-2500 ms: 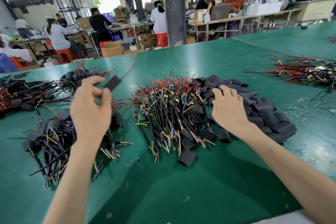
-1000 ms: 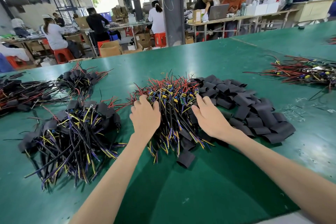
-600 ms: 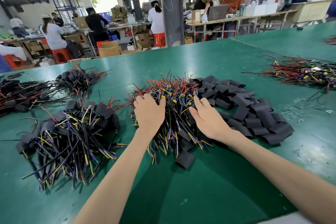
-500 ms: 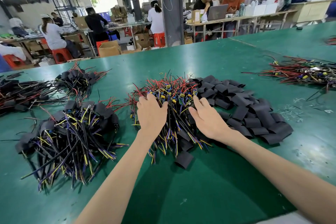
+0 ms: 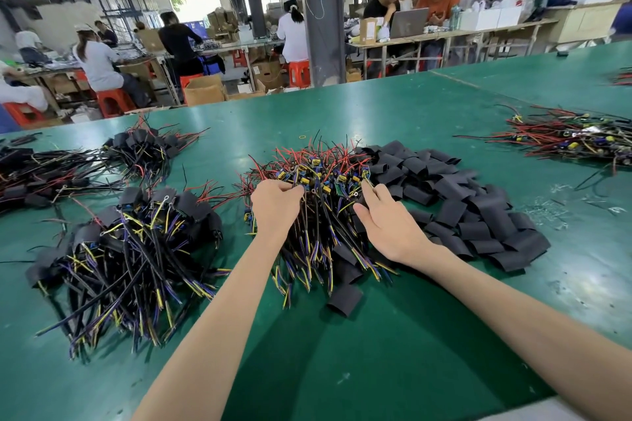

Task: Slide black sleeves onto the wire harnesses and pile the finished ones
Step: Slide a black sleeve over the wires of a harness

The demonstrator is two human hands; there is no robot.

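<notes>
Head view, mid-frame: left hand pinches into the tangled wire harnesses, right hand rests spread on them. Snagged wires could drag several out.

Unsleeved harnesses at the centre of the table, loose sleeves touching rightward, sleeved pile left, another bundle far right.

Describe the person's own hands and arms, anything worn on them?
No gloves on the left hand or right hand, and no rings show. The left forearm and right forearm are bare: no sleeves, watch or bands in view.
</notes>
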